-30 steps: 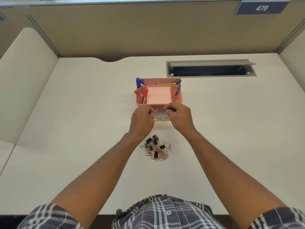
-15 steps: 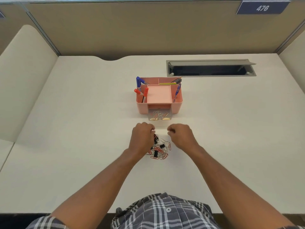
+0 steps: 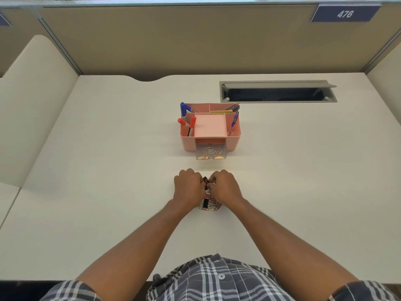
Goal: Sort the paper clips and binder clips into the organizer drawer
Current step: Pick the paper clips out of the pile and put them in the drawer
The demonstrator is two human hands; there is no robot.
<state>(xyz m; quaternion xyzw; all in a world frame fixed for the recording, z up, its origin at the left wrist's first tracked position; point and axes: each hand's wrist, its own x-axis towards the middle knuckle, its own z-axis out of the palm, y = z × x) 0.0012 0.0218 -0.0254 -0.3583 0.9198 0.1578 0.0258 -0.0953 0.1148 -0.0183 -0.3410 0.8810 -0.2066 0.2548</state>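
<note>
A pink desk organizer stands mid-desk. Its clear drawer is pulled out toward me and holds several paper clips. A pile of red and silver paper clips and black binder clips lies on the desk in front of me. My left hand and my right hand are both down on the far side of the pile, fingers curled into it and meeting over a black binder clip. The hands hide much of the pile, so what each finger grips is hard to see.
Blue and red markers and pencils stand in the organizer's compartments. A grey cable hatch is open at the back right. Beige partition walls enclose the white desk on three sides.
Both hands drew back from the drawer to the clip pile and closed together over it. The drawer stays pulled out with clips inside.
</note>
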